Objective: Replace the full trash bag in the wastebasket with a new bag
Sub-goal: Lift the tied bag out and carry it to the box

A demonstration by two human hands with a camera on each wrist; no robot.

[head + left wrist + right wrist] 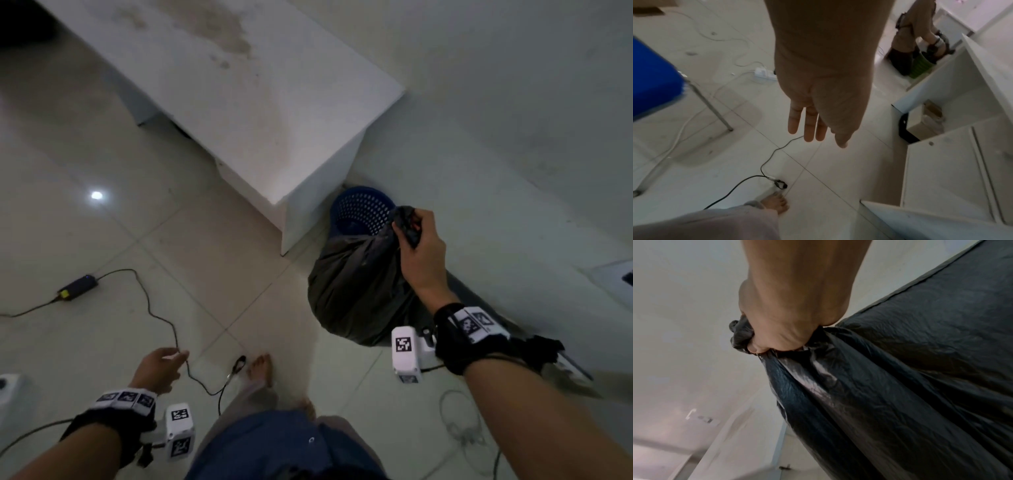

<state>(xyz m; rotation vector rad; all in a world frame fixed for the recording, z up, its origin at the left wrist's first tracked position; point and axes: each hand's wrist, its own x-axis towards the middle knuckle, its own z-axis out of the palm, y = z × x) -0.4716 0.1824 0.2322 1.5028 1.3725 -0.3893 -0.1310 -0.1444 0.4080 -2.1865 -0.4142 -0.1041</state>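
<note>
Full bag out of the wastebasket

The bulging black trash bag [356, 291] hangs by its bunched neck just before the blue perforated wastebasket [359, 209], which stands unlined beside the white desk.

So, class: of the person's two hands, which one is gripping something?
The right hand: its fingers curl round the gathered neck of the full black plastic trash bag. The left hand hangs open, holding nothing.

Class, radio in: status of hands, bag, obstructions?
Right hand grips black trash bag neck. Left hand open. Blue wastebasket empty.
</note>
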